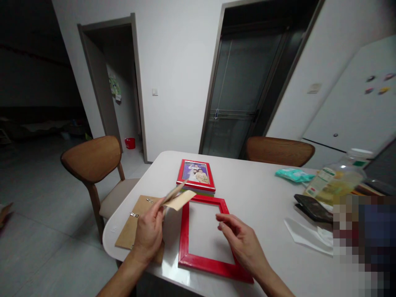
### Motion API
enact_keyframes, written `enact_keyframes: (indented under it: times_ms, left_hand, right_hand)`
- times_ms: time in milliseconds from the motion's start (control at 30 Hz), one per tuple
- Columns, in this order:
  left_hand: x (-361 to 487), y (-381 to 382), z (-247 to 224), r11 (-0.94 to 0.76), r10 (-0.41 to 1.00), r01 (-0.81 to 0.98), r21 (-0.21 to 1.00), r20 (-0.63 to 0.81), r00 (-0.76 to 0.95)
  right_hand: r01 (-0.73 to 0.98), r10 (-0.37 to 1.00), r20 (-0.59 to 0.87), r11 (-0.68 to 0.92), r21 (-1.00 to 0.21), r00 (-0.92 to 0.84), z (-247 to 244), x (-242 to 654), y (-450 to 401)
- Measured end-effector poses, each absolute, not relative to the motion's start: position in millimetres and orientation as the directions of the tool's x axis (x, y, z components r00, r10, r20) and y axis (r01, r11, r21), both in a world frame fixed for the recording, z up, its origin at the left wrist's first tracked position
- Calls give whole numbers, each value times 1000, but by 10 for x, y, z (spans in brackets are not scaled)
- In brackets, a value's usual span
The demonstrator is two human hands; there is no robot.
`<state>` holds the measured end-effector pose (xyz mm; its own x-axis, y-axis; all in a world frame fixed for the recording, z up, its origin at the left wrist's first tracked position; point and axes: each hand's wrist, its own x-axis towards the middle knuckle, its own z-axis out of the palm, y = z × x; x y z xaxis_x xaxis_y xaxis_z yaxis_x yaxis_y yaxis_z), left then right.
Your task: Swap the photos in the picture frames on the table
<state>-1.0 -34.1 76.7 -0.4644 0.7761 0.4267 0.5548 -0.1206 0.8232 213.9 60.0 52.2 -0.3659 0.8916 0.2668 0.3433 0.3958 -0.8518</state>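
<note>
A thin stack of tan card sheets [180,201] is pinched in my left hand [150,231], its sheets fanned apart at the free end. Beneath that hand a brown backing board [128,231] with metal clips lies on the white table. An empty red frame [198,260] rests flat in front of me, the tabletop showing through its opening. My right hand [243,243] hovers over the frame's right side, fingers curled, thumb and fingertips slightly apart, with nothing visible between them. Beyond the frame sits another red frame [210,175] holding a photo of people in pale clothes.
At the table's [256,181] right are a teal packet [293,175], a dark wallet [312,208], white paper [305,237] and a large clear bottle [340,179] with yellow liquid. Wooden chairs stand left [93,159] and behind [280,152].
</note>
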Motion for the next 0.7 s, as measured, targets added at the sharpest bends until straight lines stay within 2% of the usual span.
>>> enact_keyframes:
  times_ms: [67,100,167,200,267,367,500,600,700]
  left_hand:
    - [84,-315,888,-201,750,213,956,290,-595]
    - [172,-303,913,-252,757,30,967,216,-617]
    - [396,-285,893,-312,789,-263,913,95,-607]
    - [510,-281,855,-311,808,-355,882,47,-588]
    - [683,-281,751,-263,856,-468,844,-19,-516]
    - [730,-282,598,-227,896,-476,850,-9,-443]
    - [618,-268,508,-142,913,-358,923,-18,-408]
    - [660,-265,483,-70,933,-144,987,14,-359]
    - [766,-269,436,-80,911,44,996,91,-402]
  right_hand:
    - [178,889,105,203,-963,-446,559,1979,481]
    - [106,878,19,79,-991,-478,558,1892,435]
    - [-54,853,-105,-154,-987,-511,536,1733,378]
    - [-151,857,-128,-231,-961,-499,526,1676,371]
    - [-333,900,-132,-286,-899,-416,526,1636,401]
    - [-418,951,-166,-266,-869,-260,561,1764,537]
    - [-291,949,-204,-272,-917,-242,538,2034,736]
    - [-184,957,-210,-247,-952,-198,467,2090,772]
    - [-101,962,-247,-260,-960,-119,428,2038,707]
